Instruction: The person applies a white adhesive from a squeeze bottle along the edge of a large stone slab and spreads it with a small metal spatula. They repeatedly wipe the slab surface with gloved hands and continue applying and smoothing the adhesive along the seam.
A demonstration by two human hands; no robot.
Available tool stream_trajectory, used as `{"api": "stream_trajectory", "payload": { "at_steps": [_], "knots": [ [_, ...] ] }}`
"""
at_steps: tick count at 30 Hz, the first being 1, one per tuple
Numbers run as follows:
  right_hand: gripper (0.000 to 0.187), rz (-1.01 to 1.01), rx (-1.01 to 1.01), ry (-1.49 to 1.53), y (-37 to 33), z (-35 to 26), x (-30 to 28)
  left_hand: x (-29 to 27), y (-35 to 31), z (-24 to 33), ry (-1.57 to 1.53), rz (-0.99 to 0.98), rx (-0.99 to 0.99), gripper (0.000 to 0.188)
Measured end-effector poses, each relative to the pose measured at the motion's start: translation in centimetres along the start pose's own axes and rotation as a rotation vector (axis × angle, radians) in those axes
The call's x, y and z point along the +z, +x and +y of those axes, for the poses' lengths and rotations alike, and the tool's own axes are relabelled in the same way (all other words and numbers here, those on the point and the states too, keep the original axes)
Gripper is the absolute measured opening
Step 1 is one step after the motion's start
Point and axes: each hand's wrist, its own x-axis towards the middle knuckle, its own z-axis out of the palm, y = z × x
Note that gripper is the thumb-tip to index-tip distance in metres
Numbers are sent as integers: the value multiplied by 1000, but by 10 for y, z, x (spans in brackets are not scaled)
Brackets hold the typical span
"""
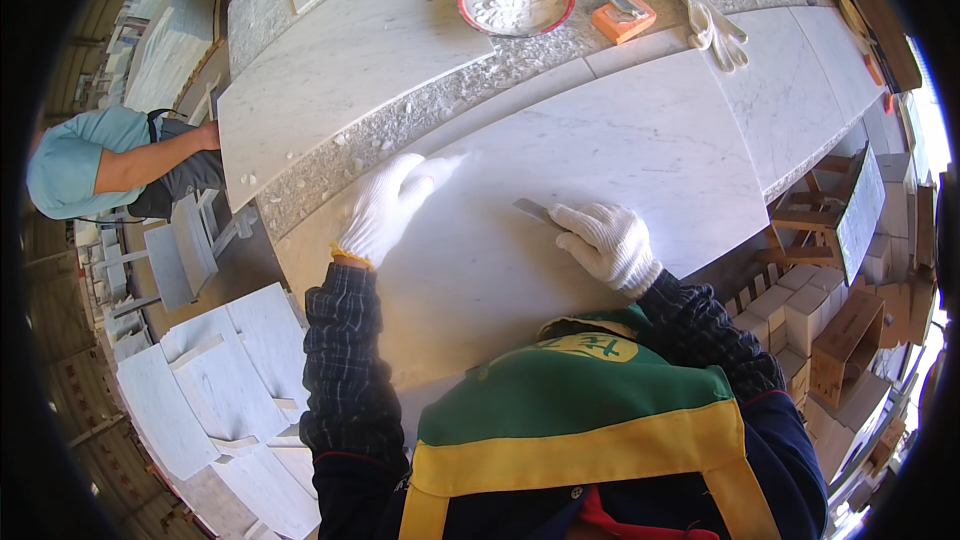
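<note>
— Your right hand [606,243]?
— Closed on scraper [535,210]; blade projects left, over slab [610,155]; handle end hidden in your grasp.
— Left hand [385,208]?
— Fingers loosely extended above slab; palm unseen, fingertips blurred.

right hand [605,243]: metal blade [534,209] | left hand [380,208]: over pale slab [610,145] | bowl [571,6]: white powder [513,2]

The left forearm [345,350] reaches forward, its white-gloved left hand [385,202] loosely extended toward the upper right. The right forearm [705,325] slants inward, the gloved right hand [608,243] curled into a grip, knuckles up.
</note>
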Motion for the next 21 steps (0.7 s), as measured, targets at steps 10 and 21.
{"api": "stream_trajectory", "payload": {
  "at_steps": [10,21],
  "knots": [
    [33,-12,5,10,0,0,-1,3,-2,-1,-29,12,35,37],
    [35,12,-7,-23,3,-4,0,7,-6,-1,-89,68,85,35]
  ]
}}
